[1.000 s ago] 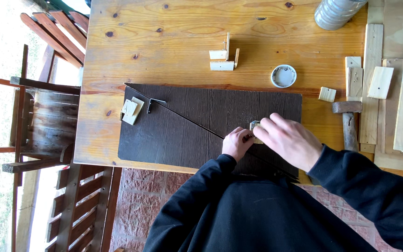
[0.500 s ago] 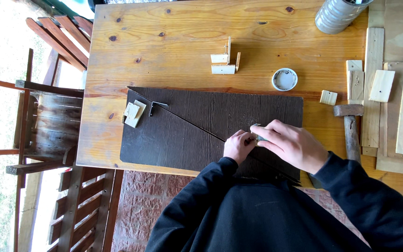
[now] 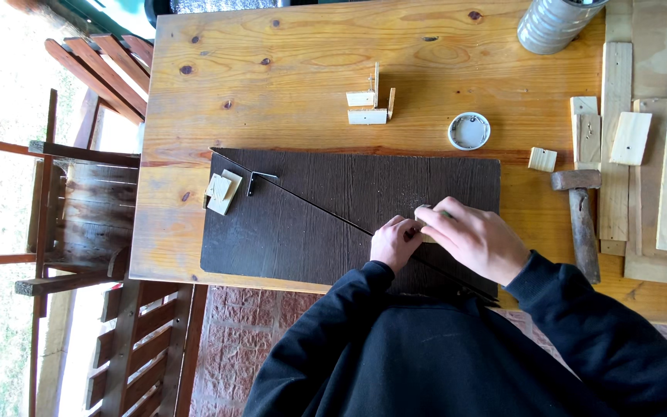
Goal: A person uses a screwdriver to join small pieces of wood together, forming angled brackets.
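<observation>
Pine table (image 3: 287, 54), knotty, fills most of the view; wooden chair (image 3: 86, 208) off its left edge, brick paving below. On the table lies a dark brown board (image 3: 303, 232), wood-grain face, with a long straight diagonal line running from its upper left corner toward the lower right. Loose pale planks and offcuts (image 3: 619, 131) stacked at the right edge, a hammer (image 3: 580, 212) lying beside them, head toward the top. Grey metal can (image 3: 553, 23) at top right; small round white lid (image 3: 469, 130) above the board. Small glued-up wood piece (image 3: 370, 104) stands mid-table; one pale block (image 3: 223, 191) and a small metal bracket (image 3: 259, 180) already sit at the board's upper left end of the line. Both hands meet on the line's right half: left hand (image 3: 395, 243) pressed down, fingers curled; right hand (image 3: 476, 239) with fingers closed on a small pale block (image 3: 426, 220), mostly hidden. Judgement: one end looks fitted, this end being placed; fastening not visible yet.
</observation>
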